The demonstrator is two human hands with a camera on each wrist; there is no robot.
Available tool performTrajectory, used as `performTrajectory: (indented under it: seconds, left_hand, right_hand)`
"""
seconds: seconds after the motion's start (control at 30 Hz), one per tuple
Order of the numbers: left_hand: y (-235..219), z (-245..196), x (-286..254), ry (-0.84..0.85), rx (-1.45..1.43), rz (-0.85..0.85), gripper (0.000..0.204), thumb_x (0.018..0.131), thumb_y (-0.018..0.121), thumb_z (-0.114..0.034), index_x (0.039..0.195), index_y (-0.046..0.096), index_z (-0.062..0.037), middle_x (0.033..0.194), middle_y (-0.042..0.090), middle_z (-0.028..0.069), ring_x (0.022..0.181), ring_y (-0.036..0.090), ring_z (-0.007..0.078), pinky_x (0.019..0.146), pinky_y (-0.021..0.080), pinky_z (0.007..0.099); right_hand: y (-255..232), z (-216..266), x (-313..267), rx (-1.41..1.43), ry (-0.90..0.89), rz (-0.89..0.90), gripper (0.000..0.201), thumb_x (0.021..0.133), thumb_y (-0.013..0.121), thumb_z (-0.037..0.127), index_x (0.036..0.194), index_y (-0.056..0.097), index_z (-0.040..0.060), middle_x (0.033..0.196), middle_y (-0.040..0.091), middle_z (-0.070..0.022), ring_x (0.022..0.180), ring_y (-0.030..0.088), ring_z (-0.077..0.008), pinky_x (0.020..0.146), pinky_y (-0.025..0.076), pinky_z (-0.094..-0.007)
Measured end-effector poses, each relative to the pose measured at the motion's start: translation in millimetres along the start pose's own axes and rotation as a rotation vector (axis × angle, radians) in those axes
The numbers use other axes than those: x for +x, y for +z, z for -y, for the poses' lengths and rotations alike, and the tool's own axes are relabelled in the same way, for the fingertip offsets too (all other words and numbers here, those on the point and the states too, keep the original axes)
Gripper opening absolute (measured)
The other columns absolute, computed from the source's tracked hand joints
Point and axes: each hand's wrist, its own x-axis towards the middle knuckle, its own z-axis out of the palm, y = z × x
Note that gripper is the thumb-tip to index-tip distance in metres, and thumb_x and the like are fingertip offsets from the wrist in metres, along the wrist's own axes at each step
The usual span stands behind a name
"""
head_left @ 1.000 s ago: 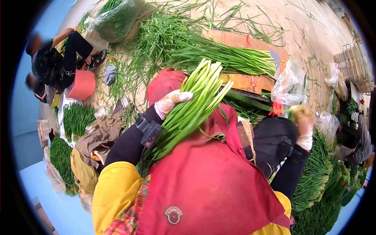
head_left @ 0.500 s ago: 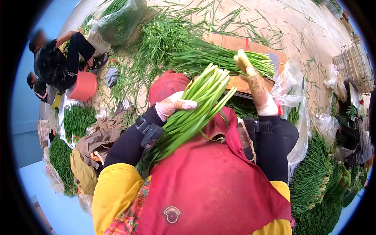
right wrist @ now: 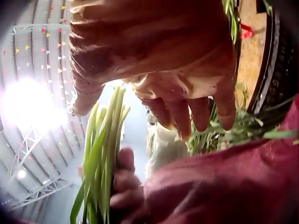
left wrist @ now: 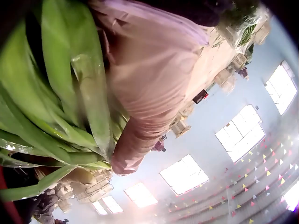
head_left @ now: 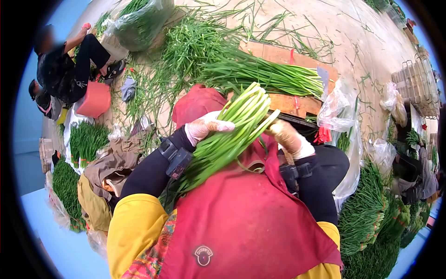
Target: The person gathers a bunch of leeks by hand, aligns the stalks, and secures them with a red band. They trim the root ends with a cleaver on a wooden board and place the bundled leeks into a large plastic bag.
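Observation:
A bunch of garlic chives [head_left: 232, 135] lies slantwise over the lap, pale stem ends pointing up and to the right. My gloved left hand [head_left: 206, 128] grips it around the middle, thumb across the stems; broad green leaves [left wrist: 60, 98] fill the left side of the left wrist view. Beside the stem ends is my gloved right hand [head_left: 285, 136]. In the right wrist view its fingers [right wrist: 201, 112] hang spread and loosely bent, with nothing between them, and the stems [right wrist: 110, 126] rise close to its thumb.
More chives [head_left: 274, 76] lie on a cardboard-covered board [head_left: 260, 49] ahead, beside a loose pile [head_left: 195, 44]. Red ties [head_left: 322, 135] and a clear plastic bag [head_left: 339, 109] hang at the right. Tied bundles [head_left: 362, 209] stand at right. Another person [head_left: 65, 69] sits far left near a red bucket [head_left: 95, 100].
My right hand has come from the far right, by the red ties, across the board and down to the stem ends. The left hand keeps its grip on the chives.

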Motion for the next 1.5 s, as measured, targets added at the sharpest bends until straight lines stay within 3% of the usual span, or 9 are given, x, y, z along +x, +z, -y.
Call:
performTrajectory:
  seconds: [0.1,0.3,0.63,0.83,0.97,1.03,1.07,1.33,1.5]
  left_hand:
    - [8,5,11,-0.059,0.068,0.037,0.055,0.083,0.065,-0.018,0.13,0.043,0.0003,0.116,0.058,0.0116,0.104,0.059,0.02,0.09,0.047,0.0308]
    - [18,8,24,0.044,0.28,-0.049,0.05,0.088,0.06,-0.031,0.127,0.045,-0.0027,0.119,0.055,0.0075,0.099,0.057,0.0141,0.085,0.046,0.0278]
    - [-14,15,26,0.149,0.641,-0.234,0.037,0.096,0.045,-0.03,0.111,0.06,0.0009,0.104,0.065,0.0057,0.093,0.059,0.0114,0.086,0.045,0.0285]
    - [-14,5,11,0.351,0.999,-0.122,0.029,0.091,0.051,-0.019,0.109,0.061,0.0018,0.103,0.065,0.0074,0.096,0.058,0.013,0.086,0.045,0.0284]
    - [19,-1,-2,0.294,0.625,-0.363,0.03,0.084,0.063,-0.017,0.109,0.062,0.0003,0.105,0.061,0.0082,0.097,0.056,0.0168,0.091,0.042,0.0301]
    - [32,-6,-5,0.718,1.327,-0.219,0.036,0.077,0.071,-0.016,0.109,0.062,-0.0029,0.113,0.056,0.0113,0.106,0.053,0.0224,0.094,0.041,0.0335]
    - [38,-6,-4,0.673,1.351,-0.137,0.042,0.071,0.076,-0.019,0.108,0.063,-0.0054,0.118,0.052,0.0138,0.111,0.05,0.0276,0.096,0.039,0.0368]
    - [65,-13,4,0.884,1.773,-0.099,0.025,0.068,0.076,-0.01,0.091,0.066,-0.0088,0.08,0.063,0.0073,0.071,0.061,0.0276,0.061,0.049,0.0348]
    - [73,-25,4,0.815,1.648,-0.109,0.009,0.074,0.073,-0.008,0.081,0.068,-0.008,0.081,0.064,0.0088,0.072,0.062,0.0221,0.061,0.049,0.031]
  right_hand:
    - [20,4,18,0.28,-0.252,0.12,0.078,0.08,0.066,0.038,0.14,0.03,0.0018,0.14,0.039,-0.0123,0.128,0.038,-0.0235,0.106,0.03,-0.0363]
    - [40,28,29,0.705,-0.293,-0.136,0.066,0.082,0.065,0.02,0.137,0.033,0.0004,0.12,0.056,-0.0188,0.11,0.056,-0.0286,0.095,0.045,-0.0406]
    - [37,23,15,0.621,-0.377,-0.235,0.058,0.082,0.066,0.021,0.13,0.042,-0.0006,0.097,0.063,-0.0137,0.095,0.061,-0.0275,0.088,0.049,-0.0425]
    - [32,30,6,0.629,-0.494,-0.264,0.048,0.084,0.061,0.013,0.126,0.044,-0.0003,0.095,0.064,-0.0165,0.089,0.062,-0.0255,0.084,0.051,-0.0409]
    - [28,34,-2,0.682,-0.532,-0.3,0.047,0.086,0.06,0.013,0.128,0.043,0.001,0.096,0.063,-0.0135,0.092,0.06,-0.0241,0.085,0.051,-0.0413]
    - [28,35,-5,0.634,-0.51,-0.317,0.048,0.088,0.059,0.017,0.13,0.043,0.0017,0.097,0.062,-0.0105,0.097,0.058,-0.024,0.091,0.046,-0.0406]
    - [29,35,-6,0.649,-0.5,-0.32,0.047,0.088,0.059,0.017,0.13,0.043,0.0022,0.098,0.062,-0.0106,0.096,0.059,-0.0233,0.09,0.048,-0.0401]
    - [27,33,-8,0.533,-0.538,-0.409,0.049,0.087,0.057,0.012,0.133,0.041,0.005,0.095,0.062,-0.0138,0.086,0.061,-0.0217,0.079,0.052,-0.0377]
    - [28,30,-2,0.453,-0.555,-0.468,0.048,0.087,0.055,0.011,0.133,0.04,0.0052,0.09,0.061,-0.0121,0.082,0.061,-0.0202,0.076,0.052,-0.0357]
